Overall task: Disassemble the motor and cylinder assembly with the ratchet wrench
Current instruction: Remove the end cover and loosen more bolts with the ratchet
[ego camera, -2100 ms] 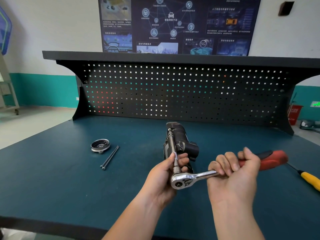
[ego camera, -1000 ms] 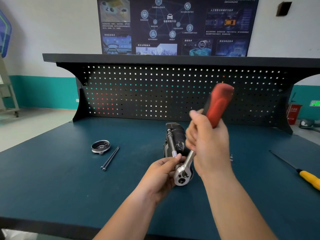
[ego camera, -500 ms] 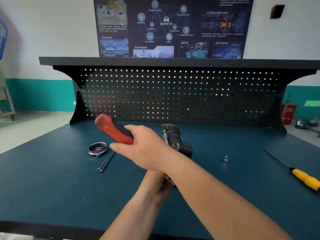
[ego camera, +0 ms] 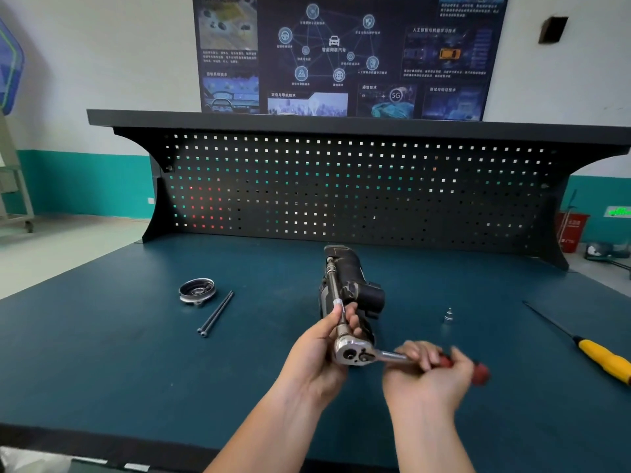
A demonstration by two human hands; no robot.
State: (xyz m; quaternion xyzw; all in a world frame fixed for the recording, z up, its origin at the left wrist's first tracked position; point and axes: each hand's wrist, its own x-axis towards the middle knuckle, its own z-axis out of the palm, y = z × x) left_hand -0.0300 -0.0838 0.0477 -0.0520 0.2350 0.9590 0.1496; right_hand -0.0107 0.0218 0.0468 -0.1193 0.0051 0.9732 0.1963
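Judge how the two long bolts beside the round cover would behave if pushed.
The bolts look like thin round metal rods, so they would probably roll sideways on the flat mat. Likely stiff, not floppy. Their heads may curb rolling.

A dark wall poster (ego camera: 341,56) above the workbench carries the only legible lettering: "5G" in a ring (ego camera: 395,95) at its lower middle, beneath the heading "通信技术". At the centre, under a car icon, stands "智能网联汽车" (ego camera: 334,49); lower left, "定位与导航技术" (ego camera: 283,95) heads a pale panel. The poster's smaller print is too fine to read. White characters on a red bin (ego camera: 572,230) at far right, and a glowing green sign (ego camera: 619,211) beside it, are blurred beyond reading.
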